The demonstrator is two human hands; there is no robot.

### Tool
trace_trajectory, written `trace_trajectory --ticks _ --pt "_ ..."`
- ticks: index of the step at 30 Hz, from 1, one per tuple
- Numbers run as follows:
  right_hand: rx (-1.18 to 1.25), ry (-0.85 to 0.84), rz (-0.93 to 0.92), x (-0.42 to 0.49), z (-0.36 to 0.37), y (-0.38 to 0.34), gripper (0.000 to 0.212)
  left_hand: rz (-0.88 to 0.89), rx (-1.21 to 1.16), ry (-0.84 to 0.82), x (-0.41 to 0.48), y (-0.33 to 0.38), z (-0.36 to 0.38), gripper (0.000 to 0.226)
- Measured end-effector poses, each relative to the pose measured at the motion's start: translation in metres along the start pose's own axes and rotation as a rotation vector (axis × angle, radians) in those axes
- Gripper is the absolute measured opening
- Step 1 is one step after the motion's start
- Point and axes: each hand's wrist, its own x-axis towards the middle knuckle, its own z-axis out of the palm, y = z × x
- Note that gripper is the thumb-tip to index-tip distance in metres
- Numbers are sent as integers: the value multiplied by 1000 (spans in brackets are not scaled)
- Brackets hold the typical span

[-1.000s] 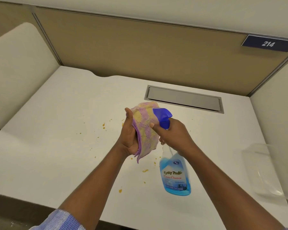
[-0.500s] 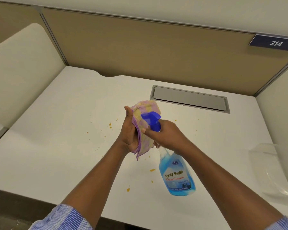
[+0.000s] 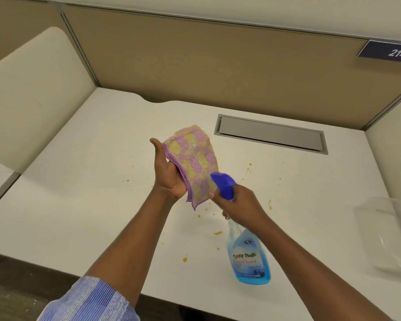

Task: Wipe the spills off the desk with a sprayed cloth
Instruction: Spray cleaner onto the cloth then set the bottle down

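1. Head view showed your left hand (image 3: 169, 179) raised above the bench (image 3: 79, 205), its fingers clamped on a folded cloth (image 3: 192, 161) with pink and yellow patches; the cloth stood upright against your palm, thumb pointing up behind it.
2. Your right hand (image 3: 239, 205) was wrapped around the neck of a spray bottle (image 3: 248, 256), fingers closed on it, with the index finger at the front by the trigger.
3. You held the bottle tilted, base toward you and low over the bench; whether the base touched the surface could not be told. Its blue spray head (image 3: 222, 184) pointed at the lower part of the cloth, just beside it.
4. Clear and labelled, the bottle held blue liquid that filled most of the body.
5. Orange spills (image 3: 218, 233) lay scattered on the white bench, beneath and around your hands, with one larger drop near the front edge.
6. You had a clear plastic container (image 3: 389, 235) sitting at the right edge of the bench, well apart from the hands; nothing could be made out inside it.
7. Behind the cloth, a grey cable hatch (image 3: 271, 135) sat shut in the bench, and a plate reading 214 (image 3: 389, 53) hung on the partition.
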Motion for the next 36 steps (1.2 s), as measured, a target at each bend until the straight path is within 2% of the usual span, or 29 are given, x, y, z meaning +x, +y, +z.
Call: trace_trajectory --ticks 4,9,15,18,21,25,31,36 --pt "25 12 29 8 -13 6 40 1 -17 26 -4 3 1 99" --pt "-33 -162 -57 -6 6 17 35 14 -35 63 -2 4 4 94" --pt "13 -14 82 1 -12 34 37 24 -72 68 -2 1 9 95" --pt "-11 -6 105 -1 -21 45 39 22 -71 85 -2 -4 15 94" --pt "29 19 88 -8 -28 51 32 -8 -55 88 -2 -17 26 93" --pt "212 140 95 -31 -57 67 37 -63 -33 74 -1 -42 43 95" --pt "426 446 89 -91 -125 115 43 -178 8 -13 1 -94 69 101" --pt "458 739 102 -139 -177 164 30 -292 68 -106 0 -143 99 104"
